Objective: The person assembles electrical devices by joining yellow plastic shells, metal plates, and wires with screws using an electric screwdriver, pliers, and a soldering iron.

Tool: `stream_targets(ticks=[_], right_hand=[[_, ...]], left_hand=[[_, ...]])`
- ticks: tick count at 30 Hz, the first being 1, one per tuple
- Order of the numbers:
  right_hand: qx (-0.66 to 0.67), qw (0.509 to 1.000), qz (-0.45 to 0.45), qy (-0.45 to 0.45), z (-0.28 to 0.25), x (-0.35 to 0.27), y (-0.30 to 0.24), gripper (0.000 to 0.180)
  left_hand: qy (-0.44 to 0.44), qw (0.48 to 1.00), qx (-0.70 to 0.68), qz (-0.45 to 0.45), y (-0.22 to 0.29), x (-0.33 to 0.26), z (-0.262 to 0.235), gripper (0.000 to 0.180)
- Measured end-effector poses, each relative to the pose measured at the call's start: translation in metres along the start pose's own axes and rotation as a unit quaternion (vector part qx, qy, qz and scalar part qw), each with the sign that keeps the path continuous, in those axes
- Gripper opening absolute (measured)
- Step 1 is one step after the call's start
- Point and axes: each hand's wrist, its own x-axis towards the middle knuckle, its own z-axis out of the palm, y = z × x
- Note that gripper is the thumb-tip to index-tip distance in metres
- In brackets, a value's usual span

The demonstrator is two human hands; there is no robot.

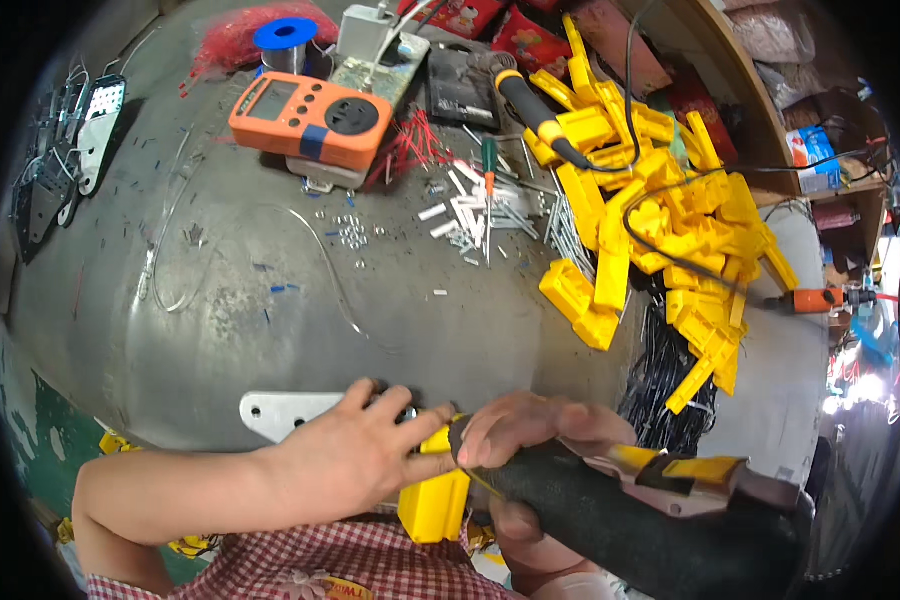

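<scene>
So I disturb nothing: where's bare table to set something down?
Beyond the left hand, between the clear wire and the pile of yellow parts; also left of the pale metal plate. Crowded: far right, with that pile, and far middle, with the orange meter and white tubes.

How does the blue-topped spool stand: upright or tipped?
Upright: the spool has its blue flange facing up, with silver winding visible beneath.

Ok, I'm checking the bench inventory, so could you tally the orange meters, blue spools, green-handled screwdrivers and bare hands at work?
Orange meter: 1
Blue spool: 1
Green-handled screwdriver: 1
Bare hands, left hand and right hand: 2
Total: 5
</scene>
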Motion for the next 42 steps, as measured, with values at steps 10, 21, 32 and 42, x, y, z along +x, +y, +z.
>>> stream_targets(ticks=[10,21,32,42], right_hand=[[-0.017,0.943,-0.042,0.331,-0.002,-0.032,-0.056,0.064],[0.154,0.804,-0.032,0.573,-0.053,-0.086,-0.050,0.037],[0.267,0.826,-0.033,0.495,-0.056,-0.084,-0.029,0.034],[0.246,0.827,-0.044,0.504,-0.060,-0.087,-0.032,0.034]], left_hand=[[0.088,0.991,-0.087,-0.051,-0.005,-0.012,0.009,0.071],[0.005,0.970,-0.171,-0.173,0.001,-0.005,-0.010,0.076],[-0.116,0.977,0.050,-0.170,0.018,0.009,-0.022,0.053],[-0.115,0.973,-0.072,-0.185,0.010,0.009,-0.019,0.064]])
